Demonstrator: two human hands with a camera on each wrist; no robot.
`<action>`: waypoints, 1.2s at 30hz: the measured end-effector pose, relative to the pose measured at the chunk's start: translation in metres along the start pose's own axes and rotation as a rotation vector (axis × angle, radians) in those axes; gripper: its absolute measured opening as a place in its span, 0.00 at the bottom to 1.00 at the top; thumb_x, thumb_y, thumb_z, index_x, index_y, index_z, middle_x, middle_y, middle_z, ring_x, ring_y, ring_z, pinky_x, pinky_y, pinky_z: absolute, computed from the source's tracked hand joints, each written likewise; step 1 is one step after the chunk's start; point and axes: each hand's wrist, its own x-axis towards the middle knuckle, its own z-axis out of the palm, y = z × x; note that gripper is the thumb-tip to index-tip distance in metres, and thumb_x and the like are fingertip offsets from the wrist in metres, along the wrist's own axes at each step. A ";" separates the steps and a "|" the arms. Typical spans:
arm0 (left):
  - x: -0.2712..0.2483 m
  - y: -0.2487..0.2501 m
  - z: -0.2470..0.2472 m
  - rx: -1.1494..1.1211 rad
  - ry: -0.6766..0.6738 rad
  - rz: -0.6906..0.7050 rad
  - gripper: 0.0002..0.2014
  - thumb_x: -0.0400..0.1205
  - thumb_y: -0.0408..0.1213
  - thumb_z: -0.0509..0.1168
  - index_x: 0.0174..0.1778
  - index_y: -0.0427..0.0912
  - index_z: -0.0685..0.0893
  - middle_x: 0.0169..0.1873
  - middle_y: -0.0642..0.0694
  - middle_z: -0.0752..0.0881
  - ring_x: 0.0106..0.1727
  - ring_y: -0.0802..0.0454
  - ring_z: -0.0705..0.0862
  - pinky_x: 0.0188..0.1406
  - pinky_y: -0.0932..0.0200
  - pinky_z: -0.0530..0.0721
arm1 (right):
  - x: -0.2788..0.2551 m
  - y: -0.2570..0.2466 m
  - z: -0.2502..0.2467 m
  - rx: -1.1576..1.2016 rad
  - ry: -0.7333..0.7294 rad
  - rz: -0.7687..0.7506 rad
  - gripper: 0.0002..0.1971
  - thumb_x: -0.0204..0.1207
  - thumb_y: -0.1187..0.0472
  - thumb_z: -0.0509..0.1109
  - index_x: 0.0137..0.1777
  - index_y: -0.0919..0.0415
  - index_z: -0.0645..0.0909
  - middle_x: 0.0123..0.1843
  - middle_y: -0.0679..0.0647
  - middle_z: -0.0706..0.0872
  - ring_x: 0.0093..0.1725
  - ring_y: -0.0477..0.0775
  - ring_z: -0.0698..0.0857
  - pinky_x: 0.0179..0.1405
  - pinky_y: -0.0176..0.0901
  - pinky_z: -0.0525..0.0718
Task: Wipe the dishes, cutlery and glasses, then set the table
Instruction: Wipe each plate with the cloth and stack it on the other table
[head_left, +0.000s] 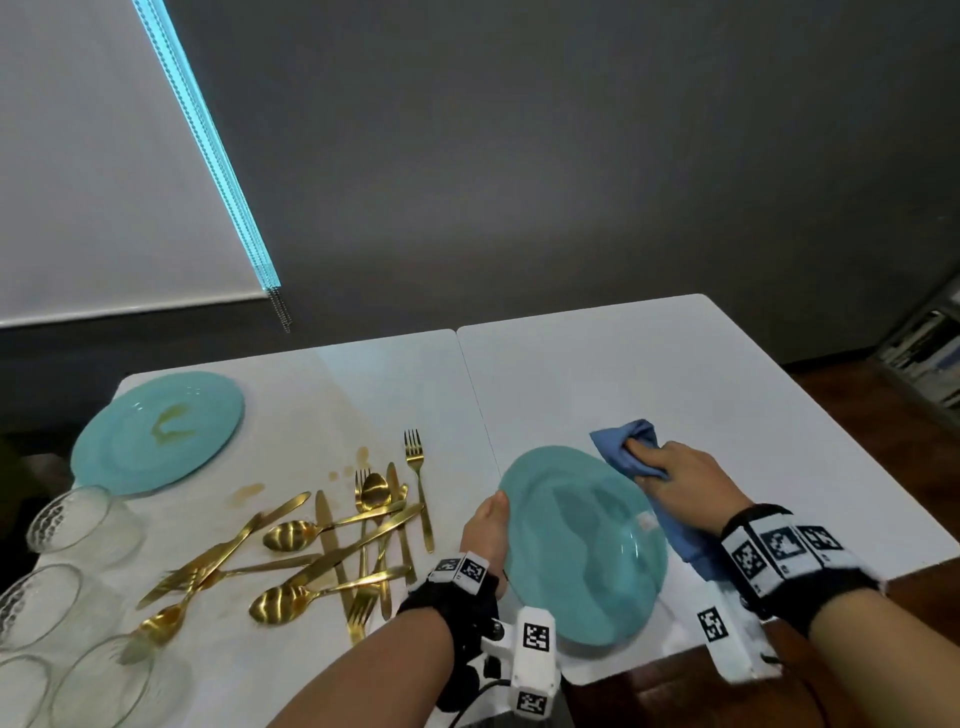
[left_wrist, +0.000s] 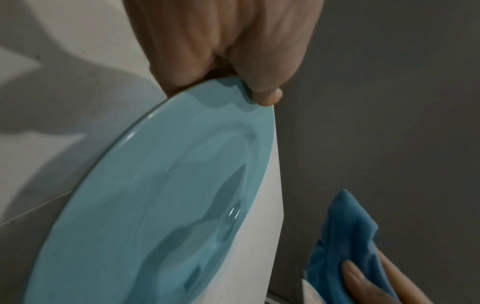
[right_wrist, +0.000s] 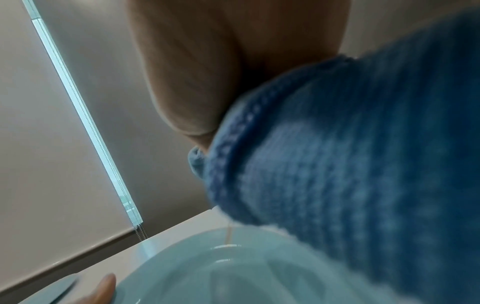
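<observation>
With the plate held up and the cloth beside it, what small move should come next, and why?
Probably bring the blue cloth in the right hand back onto the teal plate: the left hand holds it tilted by the rim, and the cloth sits at its far edge.

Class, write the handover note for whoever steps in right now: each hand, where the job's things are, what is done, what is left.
Left hand grips the rim of the teal plate, held tilted over the table.
Right hand grips the blue cloth at the plate's far edge.
Stained plate lies far left; gold cutlery heaped mid-table; glasses near left.
Done: nothing set.
Left: finish this plate, wipe the rest, clean the spill spots, set places.
</observation>
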 end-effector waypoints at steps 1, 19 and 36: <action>0.001 -0.002 0.001 0.060 0.014 0.004 0.16 0.82 0.56 0.56 0.47 0.50 0.83 0.57 0.39 0.87 0.58 0.38 0.85 0.63 0.36 0.81 | -0.001 0.004 0.000 0.019 0.002 0.020 0.23 0.80 0.62 0.60 0.74 0.46 0.70 0.44 0.55 0.77 0.51 0.60 0.77 0.41 0.37 0.62; 0.030 0.022 0.021 1.135 0.232 0.098 0.28 0.82 0.51 0.61 0.72 0.36 0.67 0.69 0.38 0.71 0.72 0.43 0.69 0.71 0.54 0.66 | 0.004 -0.001 0.025 0.117 -0.077 0.081 0.23 0.80 0.59 0.62 0.74 0.43 0.70 0.54 0.59 0.82 0.50 0.57 0.78 0.44 0.32 0.65; 0.034 0.188 -0.275 1.282 0.557 -0.179 0.19 0.76 0.40 0.70 0.63 0.40 0.81 0.67 0.41 0.80 0.68 0.41 0.79 0.68 0.49 0.77 | 0.127 -0.185 0.038 -0.021 -0.170 -0.247 0.21 0.79 0.58 0.63 0.73 0.50 0.71 0.59 0.58 0.85 0.58 0.59 0.82 0.44 0.33 0.68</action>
